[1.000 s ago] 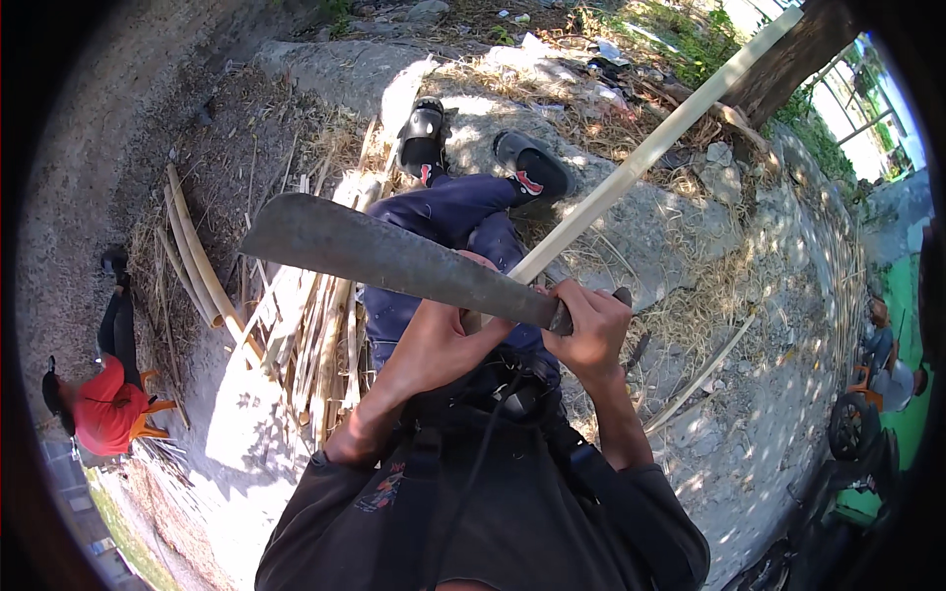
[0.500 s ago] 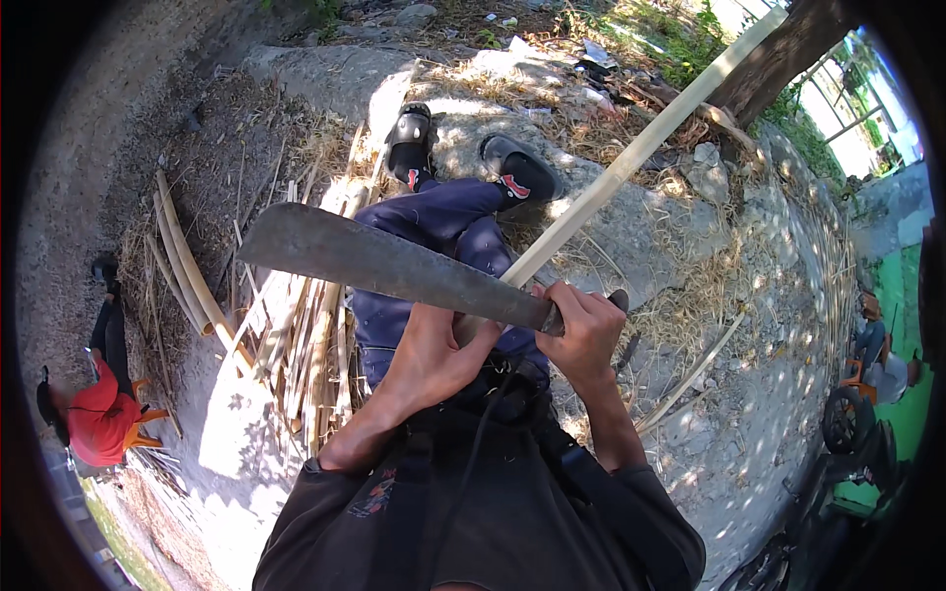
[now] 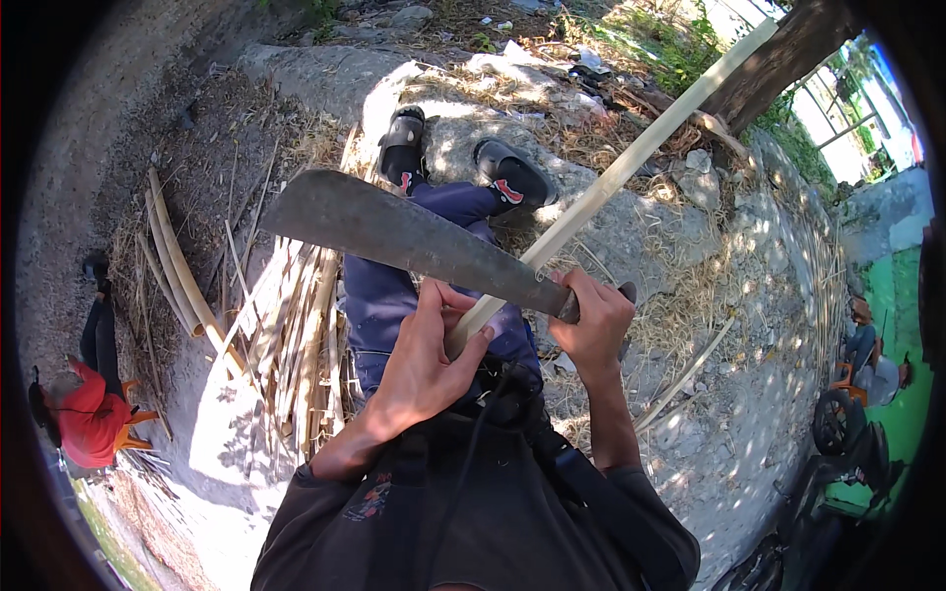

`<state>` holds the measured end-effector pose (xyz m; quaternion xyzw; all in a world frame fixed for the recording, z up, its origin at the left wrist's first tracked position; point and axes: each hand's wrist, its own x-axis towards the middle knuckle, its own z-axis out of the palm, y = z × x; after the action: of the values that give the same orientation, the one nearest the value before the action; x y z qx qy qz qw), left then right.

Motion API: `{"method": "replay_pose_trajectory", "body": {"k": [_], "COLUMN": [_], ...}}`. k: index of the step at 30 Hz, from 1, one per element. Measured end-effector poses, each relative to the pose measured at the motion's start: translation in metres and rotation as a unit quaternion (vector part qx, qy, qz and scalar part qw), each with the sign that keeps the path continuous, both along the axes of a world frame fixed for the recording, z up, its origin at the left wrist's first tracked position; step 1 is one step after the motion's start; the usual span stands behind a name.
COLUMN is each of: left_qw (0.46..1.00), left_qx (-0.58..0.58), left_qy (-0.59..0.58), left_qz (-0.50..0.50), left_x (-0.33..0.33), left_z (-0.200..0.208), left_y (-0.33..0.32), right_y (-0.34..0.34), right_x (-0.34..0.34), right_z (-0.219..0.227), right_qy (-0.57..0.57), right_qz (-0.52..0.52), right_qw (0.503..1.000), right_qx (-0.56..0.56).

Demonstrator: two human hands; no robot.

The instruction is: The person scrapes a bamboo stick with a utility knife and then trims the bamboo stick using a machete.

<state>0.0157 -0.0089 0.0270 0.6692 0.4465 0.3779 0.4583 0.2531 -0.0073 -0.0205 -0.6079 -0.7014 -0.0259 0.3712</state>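
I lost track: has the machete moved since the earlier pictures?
Yes: the machete shifted rightward and up the picture, judged against the curved poles.

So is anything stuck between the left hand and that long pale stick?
Nothing visible: the left hand holds the pale stick by its near end. The big knife blade crosses over it just beyond the hand.

The machete blade (image 3: 394,229) is dark, matt metal, scuffed and mottled. The pale strip (image 3: 631,167) looks like bare wood or bamboo, fairly smooth. The trousers (image 3: 379,305) are matt cloth; the 2 shoes (image 3: 514,172) look rubbery (faintly shiny on top). The tree trunk (image 3: 774,69) is rough wood.
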Motion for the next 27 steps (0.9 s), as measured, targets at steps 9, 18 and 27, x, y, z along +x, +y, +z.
{"method": "replay_pose_trajectory", "body": {"k": [9,18,27], "left_qw": [0.998,0.995,0.992], "left_qx": [-0.057,-0.064,-0.045], "left_qy": [0.035,0.068,0.111], "left_qz": [0.015,0.031,0.039], "left_x": [-0.039,-0.038,-0.04], "left_z": [-0.013,-0.018,-0.034], "left_y": [-0.018,-0.01,0.007], "right_y": [0.047,0.044,0.038], "right_x": [0.066,0.075,0.02], "right_z": [-0.007,-0.039,-0.004], "right_qy": [0.041,0.233,0.555], "right_qz": [-0.182,-0.17,0.011], "right_qw": [0.982,0.957,0.827], "right_qx": [0.027,0.017,-0.086]}}
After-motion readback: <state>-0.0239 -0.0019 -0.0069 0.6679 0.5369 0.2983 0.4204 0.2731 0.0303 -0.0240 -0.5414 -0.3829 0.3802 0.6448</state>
